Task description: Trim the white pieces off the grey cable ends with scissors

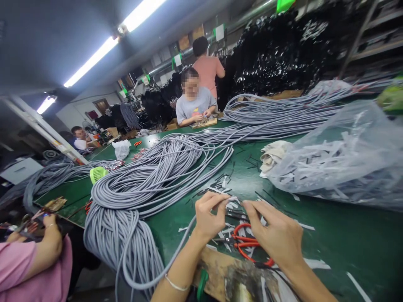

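My left hand (210, 214) is closed in a pinch on the end of a grey cable (185, 241), which runs back below my wrist to the large coil. Facing it, my right hand (277, 230) also pinches, thumb against fingers. Between the fingertips shows a small whitish piece (233, 199), too small to make out; what the right fingers grip is hidden. Beneath my hands lie red-handled scissors (244, 243) among white strips and dark scraps. A worn wooden board (217, 268) with a green clamp (202, 283) sits at the near edge.
Large bundles of grey cable (141, 180) cover the left and far side of the green table (340, 243). To the right is a clear plastic bag (340, 163) of white strips, beside a crumpled cloth (273, 155). Several co-workers are nearby, one in pink (34, 260) at left.
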`<action>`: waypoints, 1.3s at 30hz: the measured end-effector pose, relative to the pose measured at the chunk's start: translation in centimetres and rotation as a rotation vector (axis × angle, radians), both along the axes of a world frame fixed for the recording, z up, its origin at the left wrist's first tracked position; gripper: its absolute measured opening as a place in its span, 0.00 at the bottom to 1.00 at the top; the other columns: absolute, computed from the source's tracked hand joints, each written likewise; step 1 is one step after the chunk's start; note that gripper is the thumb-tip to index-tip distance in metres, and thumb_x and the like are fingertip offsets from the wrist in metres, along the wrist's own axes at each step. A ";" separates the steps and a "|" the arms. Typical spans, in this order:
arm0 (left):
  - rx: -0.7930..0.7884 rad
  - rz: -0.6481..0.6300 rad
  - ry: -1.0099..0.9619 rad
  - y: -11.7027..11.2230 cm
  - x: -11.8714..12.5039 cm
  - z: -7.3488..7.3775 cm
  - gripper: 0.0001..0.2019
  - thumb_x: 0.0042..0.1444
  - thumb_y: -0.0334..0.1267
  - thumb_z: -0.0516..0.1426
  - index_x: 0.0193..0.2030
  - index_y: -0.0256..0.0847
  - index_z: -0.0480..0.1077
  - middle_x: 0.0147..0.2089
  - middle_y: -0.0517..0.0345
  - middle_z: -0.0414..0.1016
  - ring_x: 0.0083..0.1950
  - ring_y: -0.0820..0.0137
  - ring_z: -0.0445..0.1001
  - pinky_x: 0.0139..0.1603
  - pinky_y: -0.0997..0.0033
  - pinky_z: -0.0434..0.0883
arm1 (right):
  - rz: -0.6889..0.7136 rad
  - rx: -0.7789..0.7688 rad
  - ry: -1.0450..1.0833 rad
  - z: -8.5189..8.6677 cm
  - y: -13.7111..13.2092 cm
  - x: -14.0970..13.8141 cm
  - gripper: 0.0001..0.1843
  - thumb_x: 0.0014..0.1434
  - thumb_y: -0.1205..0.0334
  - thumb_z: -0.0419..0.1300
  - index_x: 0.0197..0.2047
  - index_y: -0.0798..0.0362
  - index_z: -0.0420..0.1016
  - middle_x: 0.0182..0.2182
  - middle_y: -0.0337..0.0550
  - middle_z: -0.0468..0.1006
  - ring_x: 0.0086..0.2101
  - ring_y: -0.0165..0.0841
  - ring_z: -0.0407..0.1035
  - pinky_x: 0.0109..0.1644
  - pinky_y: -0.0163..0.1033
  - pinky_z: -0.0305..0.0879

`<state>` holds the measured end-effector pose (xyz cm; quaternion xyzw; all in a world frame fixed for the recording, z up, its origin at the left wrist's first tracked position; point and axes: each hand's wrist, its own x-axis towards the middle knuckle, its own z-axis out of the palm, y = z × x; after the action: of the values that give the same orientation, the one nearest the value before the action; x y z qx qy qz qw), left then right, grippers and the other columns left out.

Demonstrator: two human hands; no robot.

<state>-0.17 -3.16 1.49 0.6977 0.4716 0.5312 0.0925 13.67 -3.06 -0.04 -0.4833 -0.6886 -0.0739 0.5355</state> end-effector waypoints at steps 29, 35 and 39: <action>0.055 -0.086 -0.063 -0.1 0.5 -0.2 0.10 0.55 0.31 0.54 0.37 0.35 0.77 0.28 0.53 0.75 0.26 0.75 0.69 0.23 0.79 0.64 | -0.086 0.253 -0.048 1.4 0.1 0.6 0.10 0.60 0.62 0.56 0.31 0.53 0.76 0.21 0.37 0.77 0.24 0.32 0.64 0.34 0.40 0.52; 0.098 -0.068 -0.017 -0.1 0.4 -0.1 0.09 0.55 0.29 0.54 0.37 0.36 0.77 0.28 0.54 0.74 0.27 0.75 0.70 0.24 0.79 0.66 | -0.064 0.254 -0.081 1.4 0.1 0.8 0.11 0.60 0.64 0.56 0.29 0.53 0.77 0.22 0.37 0.78 0.25 0.32 0.63 0.35 0.41 0.50; 0.128 -0.025 0.032 -0.1 0.2 -0.3 0.09 0.56 0.29 0.54 0.36 0.37 0.77 0.29 0.55 0.75 0.29 0.74 0.71 0.29 0.77 0.69 | -0.056 0.266 -0.124 1.5 0.2 0.9 0.12 0.60 0.66 0.55 0.26 0.53 0.76 0.21 0.37 0.78 0.25 0.33 0.63 0.35 0.41 0.49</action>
<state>0.03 -3.21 1.19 0.7165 0.4293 0.5478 0.0470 14.57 -2.81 1.49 -0.4215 -0.6908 -0.2092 0.5490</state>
